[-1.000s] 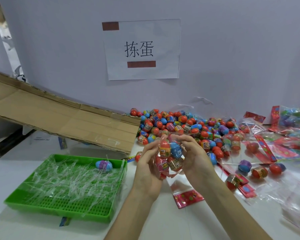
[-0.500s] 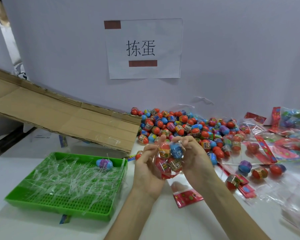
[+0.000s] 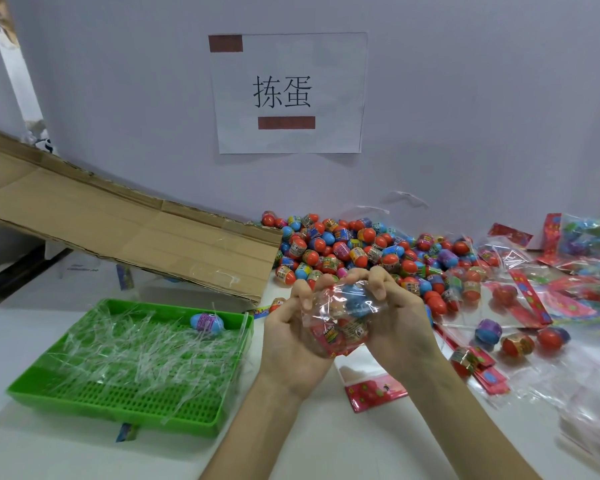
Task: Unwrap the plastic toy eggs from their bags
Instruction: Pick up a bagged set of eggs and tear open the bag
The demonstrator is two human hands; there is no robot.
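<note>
1. White table (image 3: 49, 452) spreads under everything I see, running back to a pale wall.
2. Brown cardboard sheet (image 3: 118, 230) slants down from the left, and its low end stops just beside the egg pile.
3. A green tray (image 3: 111, 414) sits on the table to my left, strewn with clear plastic strips (image 3: 136, 351).
4. A pile of loose toy eggs (image 3: 354, 244), mostly red and blue, lies against the wall behind my hands.
5. Empty clear wrappers (image 3: 534, 299) with red header cards are scattered to my right, with a few loose eggs among them.
6. A paper sign (image 3: 288, 93) hangs on the wall above the pile.
7. My left hand (image 3: 291, 344) cups the bag of eggs (image 3: 340, 317) from the left, fingers curled over its top edge.
8. My right hand (image 3: 402, 327) clasps the same bag from the right, fingers bent down and pinching the clear film near the top.
9. The bag is held between both palms, above the table and in front of the pile. A blue egg shows near its top and red ones lower down; the rest is blurred.
10. A red header card (image 3: 374, 391) lies flat on the table below my right wrist.
11. A single blue egg (image 3: 207, 322) rests in the tray's far right corner.
</note>
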